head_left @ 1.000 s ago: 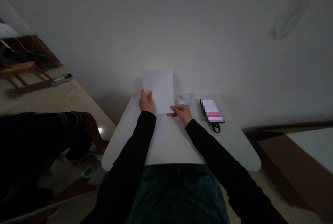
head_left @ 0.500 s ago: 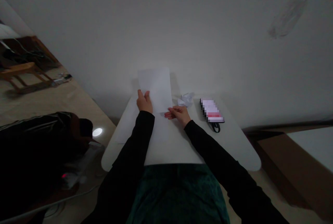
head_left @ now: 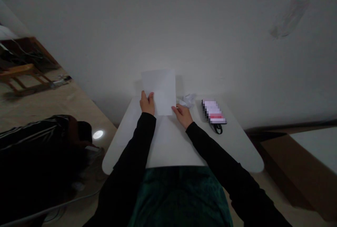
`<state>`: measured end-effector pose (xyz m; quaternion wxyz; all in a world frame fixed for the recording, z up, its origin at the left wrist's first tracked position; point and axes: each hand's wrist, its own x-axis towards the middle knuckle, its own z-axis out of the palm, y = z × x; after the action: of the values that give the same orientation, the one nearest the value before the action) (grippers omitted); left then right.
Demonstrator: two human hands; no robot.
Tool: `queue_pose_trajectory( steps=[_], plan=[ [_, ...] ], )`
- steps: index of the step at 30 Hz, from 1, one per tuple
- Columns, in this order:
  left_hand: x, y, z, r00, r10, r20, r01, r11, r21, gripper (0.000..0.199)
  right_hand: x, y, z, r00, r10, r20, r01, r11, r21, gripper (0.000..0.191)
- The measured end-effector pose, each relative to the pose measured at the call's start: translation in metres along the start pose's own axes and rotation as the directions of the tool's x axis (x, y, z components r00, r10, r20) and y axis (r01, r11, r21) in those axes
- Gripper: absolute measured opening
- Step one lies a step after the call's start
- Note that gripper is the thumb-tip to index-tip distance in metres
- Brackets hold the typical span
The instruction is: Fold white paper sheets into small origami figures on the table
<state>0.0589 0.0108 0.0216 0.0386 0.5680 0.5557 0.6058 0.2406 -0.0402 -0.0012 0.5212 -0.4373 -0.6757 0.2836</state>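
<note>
Left hand (head_left: 147, 103) sits on the lower-left edge of white paper sheet (head_left: 161, 91), thumb and fingers apparently pinching it. Sheet is at the far edge of the table, its top reaching past that edge; cannot tell if raised or flat. Right hand (head_left: 183, 115) is loose, fingers spread, tips at the lower-right corner. Two-handed hold low on the sheet looks steady. Just right: crumpled paper (head_left: 186, 100), then pixelated packet (head_left: 213, 112) with black strap (head_left: 217, 129). Surface: rounded white table (head_left: 171, 149). Room: wooden stool (head_left: 21, 69), another person's striped sleeve (head_left: 34, 132), beige floor (head_left: 55, 104), white wall (head_left: 168, 26), brown panel (head_left: 281, 174).
</note>
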Motion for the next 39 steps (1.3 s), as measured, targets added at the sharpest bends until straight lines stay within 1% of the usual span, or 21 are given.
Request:
queue_pose_trajectory(
  steps=[3,4,6,7,9,10,11,12,13,14,15,16,17,18,22,25,27,31,34,37,39],
  plan=[
    [-0.004,0.005,0.003,0.999,0.022,0.031,-0.019,0.997,-0.073,0.04,-0.001,-0.006,-0.004,0.992,-0.092,-0.081,0.082,0.99,-0.115,0.044],
    [-0.005,0.008,0.003,0.999,0.028,0.021,-0.027,0.996,-0.083,0.04,-0.001,-0.008,-0.005,0.987,-0.113,-0.116,0.094,0.983,-0.157,0.046],
    [-0.007,0.015,0.001,0.996,0.071,-0.056,-0.075,0.995,-0.073,0.043,-0.001,-0.011,-0.01,0.963,-0.17,-0.207,0.112,0.957,-0.267,0.044],
    [-0.009,0.018,0.0,0.985,0.115,-0.126,-0.122,0.991,-0.051,0.048,0.0,-0.011,-0.013,0.943,-0.218,-0.252,0.125,0.933,-0.336,0.041],
    [-0.015,0.026,-0.001,0.932,0.262,-0.249,-0.258,0.965,0.051,0.057,0.002,-0.012,-0.019,0.893,-0.345,-0.288,0.172,0.855,-0.489,0.033],
    [-0.019,0.03,-0.001,0.893,0.359,-0.27,-0.34,0.933,0.117,0.057,0.003,-0.011,-0.022,0.873,-0.407,-0.269,0.202,0.804,-0.559,0.03],
    [-0.024,0.034,0.0,0.847,0.467,-0.255,-0.436,0.884,0.172,0.051,0.004,-0.01,-0.023,0.859,-0.456,-0.231,0.234,0.752,-0.616,0.029],
    [-0.03,0.038,0.001,0.795,0.577,-0.186,-0.545,0.815,0.199,0.043,0.004,-0.009,-0.024,0.853,-0.489,-0.181,0.264,0.705,-0.658,0.029],
    [-0.035,0.041,0.001,0.736,0.673,-0.07,-0.651,0.732,0.198,0.037,0.004,-0.008,-0.024,0.852,-0.507,-0.128,0.293,0.666,-0.686,0.029],
    [-0.04,0.044,0.002,0.676,0.734,0.067,-0.732,0.658,0.176,0.033,0.004,-0.006,-0.023,0.854,-0.515,-0.081,0.316,0.636,-0.704,0.028],
    [-0.043,0.046,0.002,0.624,0.762,0.174,-0.781,0.604,0.158,0.031,0.003,-0.005,-0.022,0.857,-0.514,-0.041,0.335,0.614,-0.715,0.027],
    [-0.044,0.046,0.0,0.588,0.772,0.242,-0.808,0.57,0.147,0.029,0.002,-0.004,-0.02,0.859,-0.511,-0.007,0.349,0.596,-0.723,0.027],
    [-0.044,0.044,-0.002,0.57,0.771,0.284,-0.82,0.554,0.142,0.026,0.002,-0.003,-0.019,0.861,-0.509,0.019,0.361,0.583,-0.728,0.026],
    [-0.043,0.042,-0.004,0.564,0.768,0.304,-0.824,0.549,0.14,0.023,0.001,-0.002,-0.018,0.86,-0.508,0.041,0.373,0.572,-0.73,0.026],
    [-0.033,0.029,-0.015,0.573,0.749,0.331,-0.814,0.567,0.125,0.02,0.0,-0.001,-0.014,0.836,-0.537,0.111,0.444,0.543,-0.713,0.027],
    [-0.033,0.028,-0.016,0.577,0.734,0.359,-0.809,0.573,0.128,0.021,-0.001,-0.003,-0.013,0.825,-0.561,0.074,0.437,0.548,-0.713,0.025],
    [-0.036,0.032,-0.014,0.578,0.73,0.364,-0.808,0.574,0.133,0.021,-0.002,-0.006,-0.013,0.805,-0.591,0.049,0.455,0.564,-0.689,0.024],
    [-0.041,0.035,-0.011,0.583,0.745,0.323,-0.807,0.578,0.123,0.019,-0.004,-0.01,-0.012,0.767,-0.64,0.038,0.511,0.575,-0.639,0.024],
    [-0.039,0.032,-0.012,0.577,0.761,0.298,-0.812,0.574,0.105,0.016,-0.002,-0.011,-0.013,0.775,-0.631,0.037,0.499,0.575,-0.649,0.022],
    [-0.034,0.029,-0.014,0.558,0.764,0.322,-0.821,0.564,0.087,0.017,0.001,-0.01,-0.015,0.797,-0.603,0.028,0.46,0.577,-0.675,0.021],
    [-0.032,0.028,-0.014,0.561,0.759,0.329,-0.818,0.57,0.08,0.019,0.002,-0.009,-0.016,0.811,-0.585,-0.006,0.417,0.584,-0.696,0.021]
  ],
)
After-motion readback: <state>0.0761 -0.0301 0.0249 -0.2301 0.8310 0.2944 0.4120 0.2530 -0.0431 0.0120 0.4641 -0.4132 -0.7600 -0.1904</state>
